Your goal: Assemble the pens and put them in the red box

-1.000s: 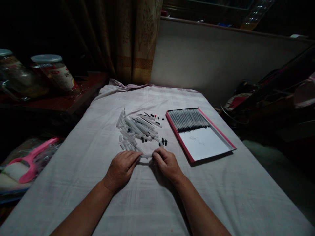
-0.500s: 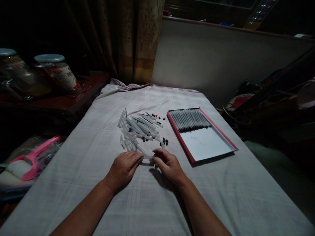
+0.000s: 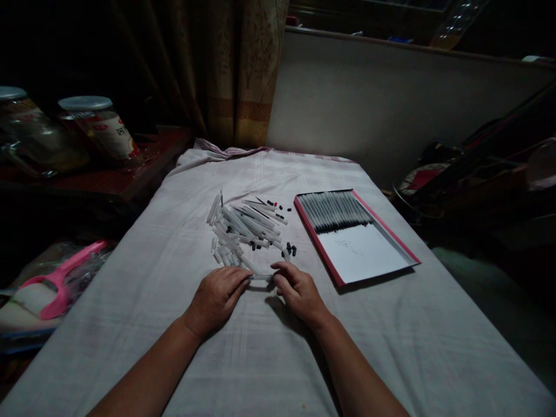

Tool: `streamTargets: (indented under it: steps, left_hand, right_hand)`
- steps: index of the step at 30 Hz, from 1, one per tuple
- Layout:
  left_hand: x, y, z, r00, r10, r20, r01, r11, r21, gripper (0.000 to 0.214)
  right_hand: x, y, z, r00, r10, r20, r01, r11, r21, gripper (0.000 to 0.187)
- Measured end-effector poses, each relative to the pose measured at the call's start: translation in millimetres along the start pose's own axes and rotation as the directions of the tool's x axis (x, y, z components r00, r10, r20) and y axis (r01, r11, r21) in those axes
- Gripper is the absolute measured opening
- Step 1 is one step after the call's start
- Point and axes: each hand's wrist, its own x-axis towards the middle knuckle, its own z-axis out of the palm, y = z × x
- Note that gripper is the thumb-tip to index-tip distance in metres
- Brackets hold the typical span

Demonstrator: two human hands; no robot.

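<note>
A thin translucent pen barrel (image 3: 261, 277) lies level between my two hands. My left hand (image 3: 219, 298) is closed on its left end, thumb and fingers pinched together. The right end sits in the pinch of my right hand (image 3: 299, 292), whose index finger arches above it; the very tip is hidden by the fingers. Just beyond my hands lies a loose heap of translucent pen barrels (image 3: 249, 225). Small black caps (image 3: 292, 249) lie at the heap's right side, and a red one (image 3: 275, 204) is among others farther back.
A shallow red-edged box (image 3: 319, 249) at the right holds a row of pens with black ends (image 3: 336, 211) in its far half. A checked cloth (image 3: 243, 359) covers the surface. Jars (image 3: 104, 130) stand on a dark side table; a pink-handled object (image 3: 61, 284) lies at the left.
Hardly anything differs. My right hand has shifted very slightly to the right, with the pen barrel still held between both hands.
</note>
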Motion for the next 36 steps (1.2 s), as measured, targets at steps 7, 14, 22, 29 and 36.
streamTargets:
  steps: [7, 14, 22, 29, 36]
  left_hand:
    - [1.3, 1.8, -0.9, 1.000, 0.011, 0.004, -0.011, 1.000, 0.025, 0.021]
    - [0.3, 0.6, 0.3, 0.999, -0.020, 0.027, 0.019, 1.000, 0.021, 0.021]
    - [-1.4, 0.4, 0.3, 0.999, -0.034, 0.014, 0.034, 0.999, -0.008, 0.021]
    - [-0.7, -0.1, -0.1, 1.000, -0.016, -0.009, 0.016, 1.000, -0.006, 0.019]
    - [-3.2, -0.1, -0.5, 0.997, 0.054, -0.059, -0.053, 0.998, 0.026, 0.022]
  right_hand:
    - [-0.7, -1.0, -2.3, 0.999, -0.025, -0.033, 0.022, 0.997, -0.074, 0.022]
    - [-1.7, -0.9, -3.2, 0.999, -0.043, -0.008, 0.042, 0.996, -0.076, 0.012]
    - [-1.1, -3.4, -5.2, 0.998, -0.058, 0.033, 0.063, 0.984, -0.169, 0.026]
    - [-1.0, -7.3, -9.2, 0.990, -0.113, 0.087, 0.129, 0.970, -0.206, 0.020]
    - [-1.0, -8.9, -9.0, 0.990, -0.107, 0.095, 0.125, 0.971, -0.205, 0.031]
